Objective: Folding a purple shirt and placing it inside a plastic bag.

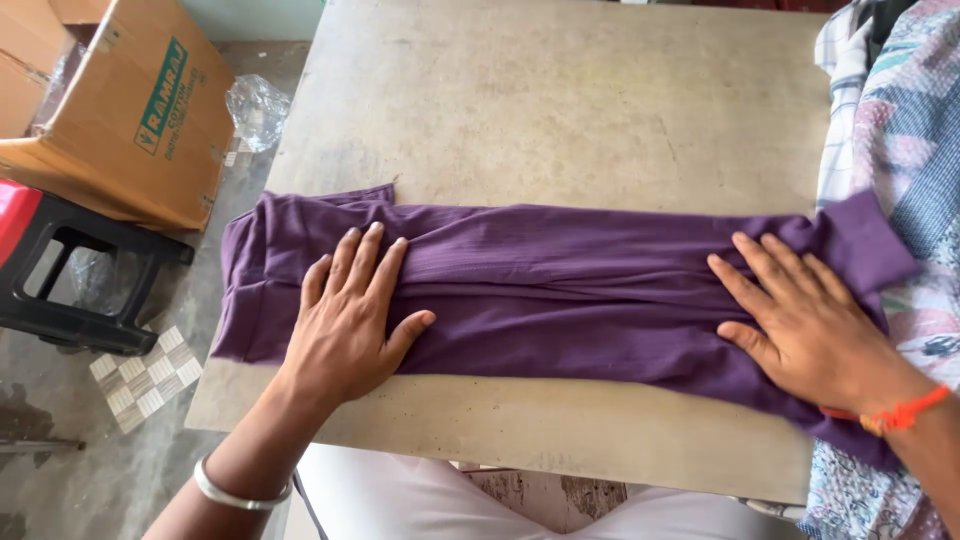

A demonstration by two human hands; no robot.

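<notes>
We have the purple garment (560,290) lying across the desk (560,110), running from its left edge to its right edge, nearer the front edge than the back. It looks already folded lengthwise into a long narrow band, with the left end hanging a little past the desk's left edge. Our left hand (345,320) presses flat on the left part, fingers spread apart and gripping nothing. Our right hand (800,310) lies flat on the right part, fingers likewise apart. We judge the lengthwise fold done and smoothed; the crosswise folds remain, since the band is at full length. A pile of patterned cloth (900,130) sits at the right edge.
</notes>
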